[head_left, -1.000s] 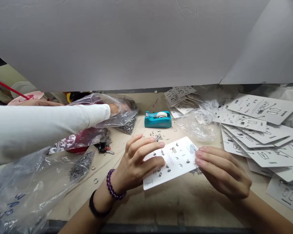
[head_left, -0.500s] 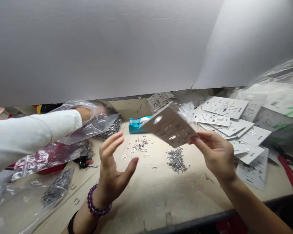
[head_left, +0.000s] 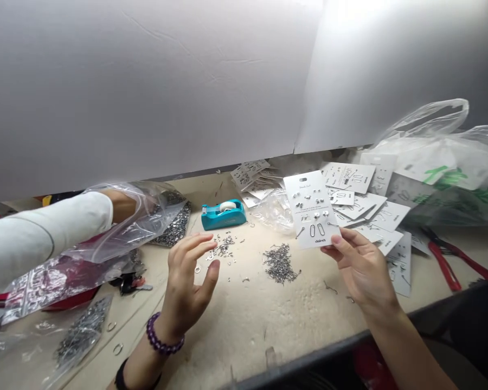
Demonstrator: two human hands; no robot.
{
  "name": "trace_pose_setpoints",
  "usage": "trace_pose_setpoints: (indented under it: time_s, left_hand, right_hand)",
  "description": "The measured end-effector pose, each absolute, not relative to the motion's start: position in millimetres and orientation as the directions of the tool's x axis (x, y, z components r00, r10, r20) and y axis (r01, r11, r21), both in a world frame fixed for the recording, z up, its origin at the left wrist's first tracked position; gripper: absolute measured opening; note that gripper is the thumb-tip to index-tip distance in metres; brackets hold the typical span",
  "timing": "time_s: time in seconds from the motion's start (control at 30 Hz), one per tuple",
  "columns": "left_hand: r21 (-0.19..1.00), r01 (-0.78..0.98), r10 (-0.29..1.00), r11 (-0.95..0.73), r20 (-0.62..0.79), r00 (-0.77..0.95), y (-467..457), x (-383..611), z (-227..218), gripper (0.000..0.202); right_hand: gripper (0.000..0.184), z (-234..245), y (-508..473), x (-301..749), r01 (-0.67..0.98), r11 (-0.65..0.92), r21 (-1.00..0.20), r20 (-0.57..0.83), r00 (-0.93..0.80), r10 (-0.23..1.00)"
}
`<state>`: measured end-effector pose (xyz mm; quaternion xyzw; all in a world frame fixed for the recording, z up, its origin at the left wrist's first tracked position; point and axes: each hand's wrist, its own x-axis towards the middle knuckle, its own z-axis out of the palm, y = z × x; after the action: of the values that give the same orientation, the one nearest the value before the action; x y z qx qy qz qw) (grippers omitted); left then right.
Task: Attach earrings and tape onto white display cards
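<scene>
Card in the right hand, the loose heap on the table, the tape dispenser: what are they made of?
The card, pinched in the right hand: stiff white paperboard by its look, matte, printed, holding flat unsupported. The heap: small parts, likely metal, silvery and glinting. The tape dispenser: probably moulded plastic, teal, smooth with a slight sheen.

- Big white board [head_left: 146,81] across back; 2nd white board [head_left: 410,65] overlapping at rt, bright glare at its top.
- Beige table [head_left: 252,319] w/ dark front edge [head_left: 309,360].
</scene>
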<state>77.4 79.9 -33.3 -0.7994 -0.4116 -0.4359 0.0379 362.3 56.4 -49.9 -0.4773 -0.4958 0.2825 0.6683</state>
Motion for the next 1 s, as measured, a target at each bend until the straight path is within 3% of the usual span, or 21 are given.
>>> trace_pose_setpoints:
  time_s: [0.07, 0.13, 0.2, 0.27, 0.37, 0.47, 0.57, 0.63, 0.7, 0.73, 0.83, 0.93, 1.0]
  left_hand:
    - [0.258, 0.689, 0.6, -0.677, 0.735, 0.314, 81, 77, -33, 0.027]
    - [0.23, 0.688, 0.585, -0.688, 0.737, 0.338, 81, 77, -32, 0.024]
    - [0.211, 0.69, 0.577, -0.692, 0.735, 0.355, 81, 77, -32, 0.022]
    - [0.193, 0.692, 0.569, -0.695, 0.737, 0.366, 80, 77, -33, 0.021]
    - [0.165, 0.691, 0.549, -0.703, 0.744, 0.38, 79, 77, -33, 0.021]
    - [0.142, 0.688, 0.53, -0.712, 0.751, 0.394, 79, 76, -33, 0.021]
    - [0.13, 0.685, 0.52, -0.717, 0.754, 0.401, 79, 76, -32, 0.021]
    - [0.131, 0.687, 0.522, -0.715, 0.753, 0.4, 79, 76, -32, 0.021]
    - [0.137, 0.689, 0.527, -0.711, 0.752, 0.395, 78, 76, -32, 0.02]
    - [0.139, 0.69, 0.529, -0.711, 0.752, 0.393, 78, 76, -32, 0.02]
    - [0.142, 0.689, 0.531, -0.711, 0.751, 0.392, 76, 75, -32, 0.019]
    - [0.157, 0.69, 0.549, -0.707, 0.737, 0.395, 75, 75, -32, 0.019]
    - [0.165, 0.69, 0.558, -0.704, 0.729, 0.396, 75, 75, -32, 0.018]
  right_hand:
    - [0.021, -47, 51, 364, 0.397, 0.498, -0.771, 0.632, 0.382, 0.674]
    - [0.033, -42, 46, 369, 0.72, 0.54, -0.436, 0.888, 0.247, 0.387]
    - [0.045, -37, 41, 376, 0.861, 0.497, -0.111, 0.977, 0.002, 0.215]
    - [0.049, -31, 36, 380, 0.88, 0.473, 0.041, 0.97, -0.149, 0.194]
    - [0.047, -24, 31, 377, 0.872, 0.476, 0.115, 0.951, -0.234, 0.199]
    - [0.047, -24, 32, 373, 0.869, 0.491, 0.067, 0.955, -0.199, 0.221]
    - [0.044, -33, 39, 387, 0.835, 0.458, -0.306, 0.939, 0.183, 0.292]
    - [0.042, -39, 44, 409, 0.681, 0.444, -0.582, 0.813, 0.475, 0.337]
    - [0.037, -41, 46, 433, 0.612, 0.379, -0.694, 0.718, 0.56, 0.413]
    - [0.038, -39, 45, 443, 0.661, 0.279, -0.696, 0.706, 0.56, 0.435]
    - [0.053, -22, 38, 452, 0.875, 0.007, -0.485, 0.828, 0.457, 0.324]
    - [0.047, 2, 42, 426, 0.888, 0.058, -0.457, 0.83, 0.402, 0.387]
    - [0.03, 13, 62, 399, 0.865, 0.186, -0.467, 0.765, 0.289, 0.576]
